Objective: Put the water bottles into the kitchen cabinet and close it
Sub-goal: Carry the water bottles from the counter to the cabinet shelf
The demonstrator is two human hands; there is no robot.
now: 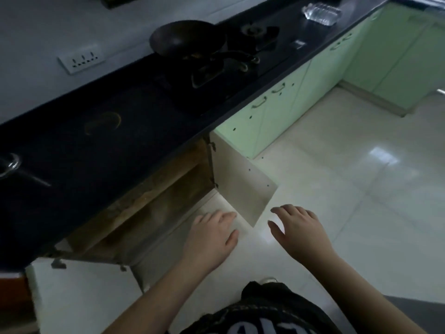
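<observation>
Clear plastic water bottles (321, 11) lie in a pack on the dark counter at the far right, beyond the stove. Below the counter the kitchen cabinet (154, 208) stands open, its inside brown and dim. Its right door (243, 182) swings out toward me and its left door (81, 292) hangs open at the lower left. My left hand (212, 239) hovers palm down in front of the cabinet opening, fingers apart, holding nothing. My right hand (298, 230) hovers just right of the right door's lower edge, fingers spread and empty.
A black wok (187, 38) and a smaller pan (216, 68) sit on the stove. A glass lid (9, 165) rests on the counter at left. A wall socket (80, 61) is behind. Green cabinet doors (277, 112) run to the right above a glossy tiled floor (361, 189).
</observation>
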